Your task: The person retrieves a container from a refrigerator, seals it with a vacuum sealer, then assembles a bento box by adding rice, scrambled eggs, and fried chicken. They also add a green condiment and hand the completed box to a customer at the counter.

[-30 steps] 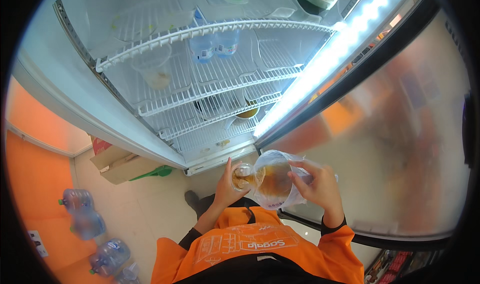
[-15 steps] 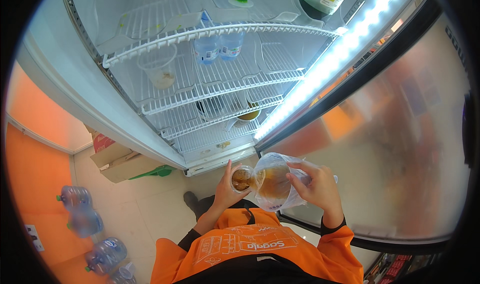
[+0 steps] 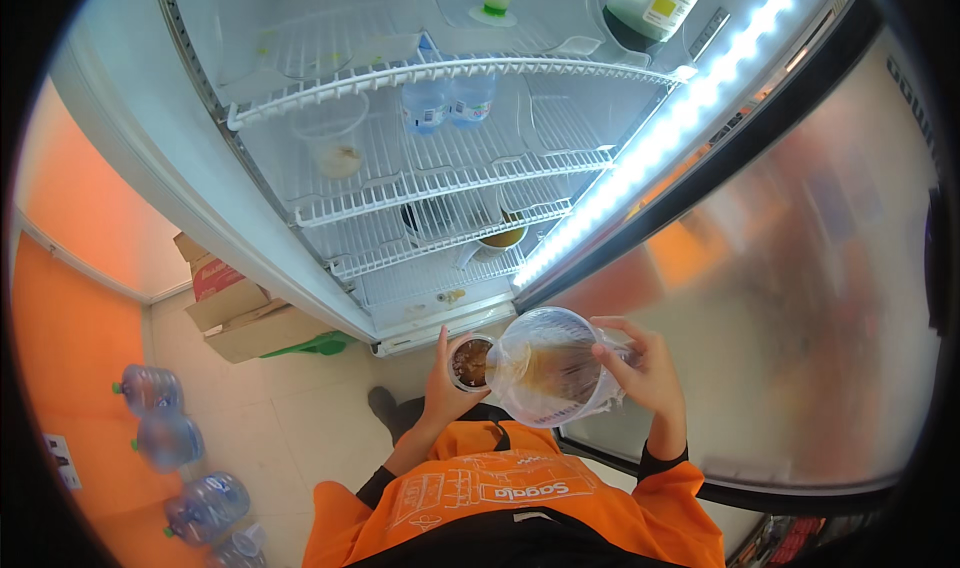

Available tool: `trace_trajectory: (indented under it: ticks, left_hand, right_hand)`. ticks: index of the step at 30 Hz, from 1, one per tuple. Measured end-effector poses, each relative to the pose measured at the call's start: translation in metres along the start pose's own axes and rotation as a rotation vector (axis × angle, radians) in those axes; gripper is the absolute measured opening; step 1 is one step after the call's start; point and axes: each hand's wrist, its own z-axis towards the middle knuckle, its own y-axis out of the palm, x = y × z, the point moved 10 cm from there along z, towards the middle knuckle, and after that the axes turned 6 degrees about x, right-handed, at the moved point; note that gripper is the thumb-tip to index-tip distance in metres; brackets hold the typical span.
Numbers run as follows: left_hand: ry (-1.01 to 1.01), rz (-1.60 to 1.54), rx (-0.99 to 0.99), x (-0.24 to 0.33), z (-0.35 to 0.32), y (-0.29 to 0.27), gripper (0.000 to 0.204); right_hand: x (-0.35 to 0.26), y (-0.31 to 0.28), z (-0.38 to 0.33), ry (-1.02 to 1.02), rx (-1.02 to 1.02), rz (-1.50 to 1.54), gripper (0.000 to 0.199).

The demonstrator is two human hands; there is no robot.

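My left hand (image 3: 441, 396) is wrapped round a small clear cup (image 3: 470, 362) of brown drink, with what look like ice pieces at its surface. Just to its right, my right hand (image 3: 648, 370) grips a clear plastic pitcher (image 3: 548, 363) from its right side. The pitcher lies tipped toward the cup, its spout at the cup's rim and some brown liquid inside. Crumpled clear film clings to the pitcher near my right fingers. Whether liquid is running at the spout is hard to make out.
Ahead stands an open fridge with wire shelves (image 3: 430, 193), holding water bottles (image 3: 448, 103), a clear tub (image 3: 335, 148) and a jug of brown liquid (image 3: 490, 248). Its glass door (image 3: 780, 318) swings out at right. Cardboard (image 3: 255, 318) and large water bottles (image 3: 210, 506) are at left.
The pitcher has swung slightly left, its round mouth now turned more into view. The cup has shifted a little left too. Liquid in the pitcher looks lower.
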Motion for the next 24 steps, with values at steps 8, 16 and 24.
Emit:
trace_trajectory:
  ticks: [8, 16, 24]
  left_hand:
    - [0.044, 0.076, 0.149, 0.022, -0.002, -0.046, 0.124]
    - [0.074, 0.059, 0.201, 0.009, -0.004, -0.055, 0.123]
    - [0.049, 0.048, 0.189, 0.007, 0.0, -0.044, 0.122]
  right_hand:
    - [0.023, 0.022, 0.003, 0.038, -0.035, 0.322, 0.034]
    - [-0.049, 0.051, 0.014, -0.233, -0.131, -0.24, 0.043]
    - [-0.069, 0.066, 0.014, -0.422, -0.13, -0.377, 0.042]
